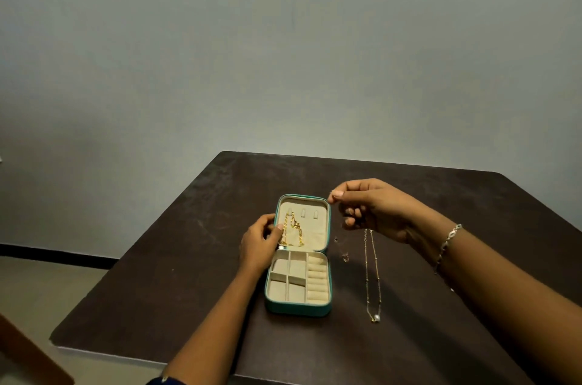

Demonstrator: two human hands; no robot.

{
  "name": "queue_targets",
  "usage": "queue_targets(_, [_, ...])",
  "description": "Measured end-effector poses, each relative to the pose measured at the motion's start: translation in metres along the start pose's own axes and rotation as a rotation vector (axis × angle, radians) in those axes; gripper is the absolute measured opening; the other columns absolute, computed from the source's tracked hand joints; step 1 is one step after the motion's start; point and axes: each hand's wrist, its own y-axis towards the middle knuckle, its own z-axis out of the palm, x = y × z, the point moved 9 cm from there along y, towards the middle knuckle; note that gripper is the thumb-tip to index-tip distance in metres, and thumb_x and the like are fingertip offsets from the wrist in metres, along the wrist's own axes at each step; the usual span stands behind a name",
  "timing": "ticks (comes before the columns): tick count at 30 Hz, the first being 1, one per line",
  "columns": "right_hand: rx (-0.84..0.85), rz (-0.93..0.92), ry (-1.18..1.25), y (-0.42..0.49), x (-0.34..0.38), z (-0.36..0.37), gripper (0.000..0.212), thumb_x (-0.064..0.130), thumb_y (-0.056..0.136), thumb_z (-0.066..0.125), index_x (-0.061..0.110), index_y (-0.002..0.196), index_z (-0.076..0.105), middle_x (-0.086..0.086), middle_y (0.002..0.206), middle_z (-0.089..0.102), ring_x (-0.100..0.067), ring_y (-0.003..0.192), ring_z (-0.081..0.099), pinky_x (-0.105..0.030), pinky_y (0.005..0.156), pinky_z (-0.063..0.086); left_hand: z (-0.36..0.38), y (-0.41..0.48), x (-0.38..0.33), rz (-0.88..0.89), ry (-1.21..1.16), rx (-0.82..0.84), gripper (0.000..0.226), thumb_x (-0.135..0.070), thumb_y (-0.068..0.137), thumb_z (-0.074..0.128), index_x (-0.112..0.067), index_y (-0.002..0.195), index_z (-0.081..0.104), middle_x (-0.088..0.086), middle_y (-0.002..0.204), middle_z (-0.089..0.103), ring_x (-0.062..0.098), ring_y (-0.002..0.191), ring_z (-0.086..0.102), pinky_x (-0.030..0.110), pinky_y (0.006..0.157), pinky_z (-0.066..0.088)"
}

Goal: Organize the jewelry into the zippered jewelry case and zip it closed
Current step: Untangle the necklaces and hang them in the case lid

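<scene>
Fingers (338, 194) of my right hand (374, 211) pinch a thin chain (345, 250); my left hand (259, 243) grips the open case's (297, 306) lid edge.

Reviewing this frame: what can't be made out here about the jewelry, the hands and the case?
- Thin chain pinched by the right hand: too fine in the head view to trace; small pieces below it are unidentifiable.
- Gold chain in the case lid: the left hand covers its lower left part.
- Zipper of the case: too small to see.
- Pearl necklace: its upper end is hidden behind the right hand.
</scene>
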Motion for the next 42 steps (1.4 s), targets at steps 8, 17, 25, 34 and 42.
queue_targets(8, [0.056,-0.040,-0.012,0.042,-0.001,0.020,0.018,0.011,0.093,0.048,0.007,0.082,0.062,-0.004,0.064,0.060,-0.012,0.058,0.061,-0.021,0.061,0.049,0.002,0.000,0.001,0.006,-0.090,0.038,0.019,-0.016,0.089,0.055,-0.031,0.100,0.053,-0.005,0.090,0.068,0.017,0.082,0.066,0.049,0.078,0.053])
queue_targets(17, [0.105,-0.036,-0.026,0.066,-0.014,0.027,0.018,0.014,0.093,0.049,0.010,0.083,0.064,-0.003,0.070,0.065,-0.014,0.068,0.062,-0.024,0.066,0.049,0.000,0.000,-0.001,0.016,-0.131,0.044,0.016,-0.027,0.080,0.052,-0.039,0.091,0.052,-0.005,0.089,0.070,0.017,0.080,0.067,0.051,0.076,0.053])
queue_targets(25, [-0.088,-0.232,-0.435,0.077,-0.010,0.014,0.014,0.017,0.091,0.054,0.012,0.085,0.066,0.002,0.076,0.065,-0.002,0.066,0.058,-0.014,0.059,0.045,-0.001,-0.001,-0.003,0.014,-0.160,0.041,0.014,-0.025,0.080,0.052,-0.033,0.091,0.053,-0.002,0.087,0.071,0.018,0.078,0.068,0.051,0.074,0.054])
queue_targets(34, [-0.440,-0.673,-1.243,0.066,0.007,0.024,0.019,0.014,0.080,0.068,0.012,0.099,0.070,-0.007,0.091,0.062,-0.023,0.087,0.057,-0.030,0.065,0.047,0.000,0.001,-0.001,0.012,-0.185,0.039,0.021,-0.029,0.072,0.049,-0.030,0.093,0.054,-0.001,0.086,0.071,0.017,0.077,0.068,0.049,0.074,0.054])
queue_targets(42, [-0.470,-0.946,-1.501,0.056,0.003,0.041,0.043,0.024,0.041,0.092,0.011,0.076,0.072,-0.005,0.071,0.064,-0.014,0.061,0.059,-0.019,0.042,0.046,-0.001,0.002,-0.005,0.040,-0.219,0.051,0.022,-0.025,0.075,0.051,-0.027,0.096,0.056,0.000,0.088,0.070,0.018,0.081,0.067,0.050,0.076,0.054])
